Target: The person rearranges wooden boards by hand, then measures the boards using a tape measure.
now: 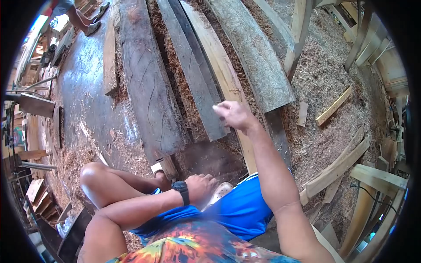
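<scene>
My right hand [234,115] is raised over the lower part of a grey plank and a pale narrow board [219,55]. Its fingers are curled together, and anything between them is too small to make out. My left hand [201,187], with a black watch at the wrist, rests low near my lap, back up, beside a light shoe [222,191]. Its fingertips are bent forward, and what lies under the palm is hidden. A wide dark plank [149,83] stretches away ahead of my left hand. The grey plank [190,65] lies between it and the pale board.
A broad weathered plank [254,52] lies to the right, near an upright post [299,39]. Sawdust and offcuts [334,106] cover the floor. Curved timber [337,168] sits at the lower right. Another person's legs [81,19] show at the upper left.
</scene>
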Demonstrator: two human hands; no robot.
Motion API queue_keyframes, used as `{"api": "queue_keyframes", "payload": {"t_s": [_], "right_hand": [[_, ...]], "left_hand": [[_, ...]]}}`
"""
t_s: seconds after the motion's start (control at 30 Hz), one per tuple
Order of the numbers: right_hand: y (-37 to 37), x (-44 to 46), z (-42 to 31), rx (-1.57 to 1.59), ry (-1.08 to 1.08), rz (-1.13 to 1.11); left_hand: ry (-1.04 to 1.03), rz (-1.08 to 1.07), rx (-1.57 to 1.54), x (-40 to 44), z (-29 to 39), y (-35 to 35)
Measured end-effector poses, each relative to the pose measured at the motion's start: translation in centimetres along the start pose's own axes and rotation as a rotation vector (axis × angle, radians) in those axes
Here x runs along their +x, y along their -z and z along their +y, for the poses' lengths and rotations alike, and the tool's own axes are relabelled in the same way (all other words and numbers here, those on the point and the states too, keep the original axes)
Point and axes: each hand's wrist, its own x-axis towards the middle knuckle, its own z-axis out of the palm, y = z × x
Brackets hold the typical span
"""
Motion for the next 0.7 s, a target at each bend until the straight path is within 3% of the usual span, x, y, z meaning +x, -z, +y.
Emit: {"api": "queue_keyframes", "payload": {"t_s": [0.03,0.2,0.27,0.37,0.47,0.53,0.7], "right_hand": [[0.0,0.0,0.1,0.004,-0.014,-0.034],[0.3,0.1,0.4,-0.204,0.074,0.039],[-0.4,1.8,2.4,-0.101,0.065,-0.034],[-0.1,1.2,1.4,-0.114,0.058,-0.071],[-0.1,1.7,2.2,-0.011,0.042,-0.101],[-0.1,0.5,0.9,-0.064,0.056,-0.049],[-0.2,0.3,1.3,-0.066,0.092,-0.063]], "left_hand": [[0.085,0.001,-0.101,0.2,0.0,0.4],[0.247,0.582,-0.375,3.0,-2.2,4.7],[0.325,0.714,-0.491,4.6,-2.9,7.3],[0.257,0.867,-0.738,6.9,-2.0,9.7],[0.321,0.95,-0.813,9.5,-1.4,9.2],[0.489,1.008,-0.663,10.5,-1.4,7.8],[0.566,0.987,-0.605,10.7,-1.4,7.4]]}}
